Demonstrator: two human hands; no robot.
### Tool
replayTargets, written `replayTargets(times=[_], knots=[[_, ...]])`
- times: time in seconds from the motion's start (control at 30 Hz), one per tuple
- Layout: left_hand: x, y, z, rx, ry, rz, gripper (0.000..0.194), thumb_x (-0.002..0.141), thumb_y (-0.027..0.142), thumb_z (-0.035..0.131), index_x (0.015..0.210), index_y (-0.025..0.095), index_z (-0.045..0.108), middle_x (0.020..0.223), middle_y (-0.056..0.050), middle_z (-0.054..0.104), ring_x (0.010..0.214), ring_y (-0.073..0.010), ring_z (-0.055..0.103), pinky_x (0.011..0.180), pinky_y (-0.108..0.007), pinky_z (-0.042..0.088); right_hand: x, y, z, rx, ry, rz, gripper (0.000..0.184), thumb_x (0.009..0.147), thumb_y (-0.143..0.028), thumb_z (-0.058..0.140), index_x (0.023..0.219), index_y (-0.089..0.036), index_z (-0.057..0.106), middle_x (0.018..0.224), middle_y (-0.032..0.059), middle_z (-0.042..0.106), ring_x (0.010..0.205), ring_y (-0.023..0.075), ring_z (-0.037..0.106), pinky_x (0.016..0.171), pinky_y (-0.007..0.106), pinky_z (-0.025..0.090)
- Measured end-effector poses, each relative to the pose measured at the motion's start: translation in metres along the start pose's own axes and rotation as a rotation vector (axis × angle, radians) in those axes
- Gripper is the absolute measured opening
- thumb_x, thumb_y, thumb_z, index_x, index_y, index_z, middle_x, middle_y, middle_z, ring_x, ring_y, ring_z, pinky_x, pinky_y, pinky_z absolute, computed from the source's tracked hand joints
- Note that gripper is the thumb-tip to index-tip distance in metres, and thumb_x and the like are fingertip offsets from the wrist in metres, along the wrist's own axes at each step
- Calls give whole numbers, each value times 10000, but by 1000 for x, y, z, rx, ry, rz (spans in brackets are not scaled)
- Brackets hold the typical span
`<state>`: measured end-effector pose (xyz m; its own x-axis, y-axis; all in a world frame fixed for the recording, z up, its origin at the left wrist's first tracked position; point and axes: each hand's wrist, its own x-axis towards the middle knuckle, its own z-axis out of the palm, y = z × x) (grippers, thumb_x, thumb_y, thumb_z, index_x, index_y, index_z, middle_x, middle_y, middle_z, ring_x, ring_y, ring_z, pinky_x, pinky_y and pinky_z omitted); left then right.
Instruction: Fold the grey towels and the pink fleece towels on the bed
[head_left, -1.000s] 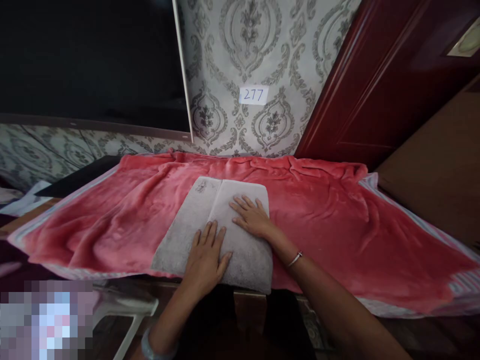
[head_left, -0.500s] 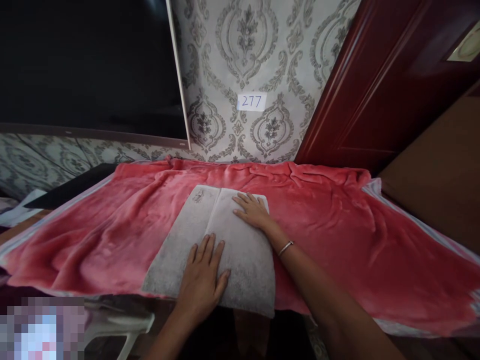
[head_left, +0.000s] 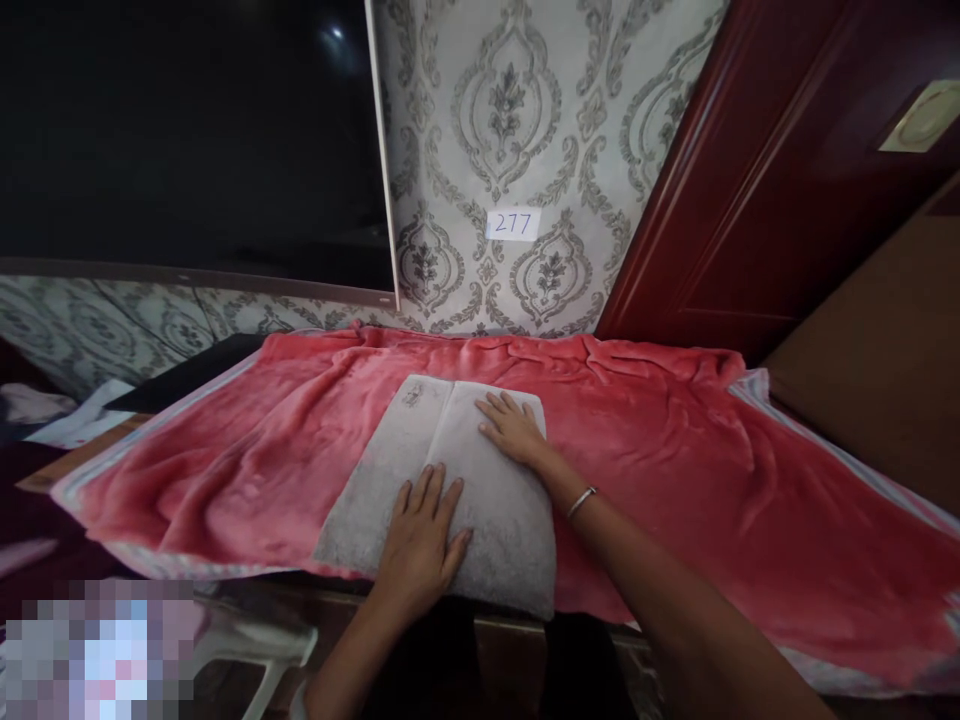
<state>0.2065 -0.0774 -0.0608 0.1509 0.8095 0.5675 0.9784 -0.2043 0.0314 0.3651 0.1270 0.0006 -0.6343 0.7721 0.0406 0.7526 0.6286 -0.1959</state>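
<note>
On top of a red blanket, a gray cloth lies flat by the near edge. Its long way seems to go from the person toward the wall. A small dark mark sits in its far left corner. The left hand and right hand rest flat on it, fingers a bit spread, gripping nothing.

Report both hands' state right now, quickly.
Left hand: open, palm down on the gray towel, gripping nothing.
Right hand: open, palm down nearer the towel's far edge, gripping nothing.
</note>
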Motion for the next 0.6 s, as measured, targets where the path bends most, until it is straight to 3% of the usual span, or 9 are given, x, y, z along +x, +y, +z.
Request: replayTargets(times=[0.13, 0.3, 0.6], knots=[[-3, 10, -13, -62, 115, 43, 369, 982, 236, 499, 1308, 196, 668, 1418, -137, 649, 1359, -303, 560, 1140, -568, 414, -19, -28, -1, 20, -47, -200, 541, 1070, -378, 360, 1603, -292, 385, 1708, 63, 240, 1589, 268, 151, 1246, 620, 151], [-13, 37, -22, -157, 183, 163, 390, 938, 140, 494, 1276, 212, 676, 1376, -100, 681, 1326, -250, 581, 1140, -479, 420, -27, -49, 9, 36, -119, -407, 535, 1080, -447, 358, 1592, -303, 405, 1702, 44, 266, 1587, 234, 168, 1264, 567, 149], [-22, 41, 0, -188, 282, 164, 415, 869, 109, 542, 1248, 199, 685, 1386, -104, 681, 1371, -247, 554, 1153, -431, 374, 15, -38, 12, -21, -74, -345, 562, 1077, -486, 347, 1609, -306, 370, 1712, 34, 230, 1587, 247, 166, 1270, 565, 132]])
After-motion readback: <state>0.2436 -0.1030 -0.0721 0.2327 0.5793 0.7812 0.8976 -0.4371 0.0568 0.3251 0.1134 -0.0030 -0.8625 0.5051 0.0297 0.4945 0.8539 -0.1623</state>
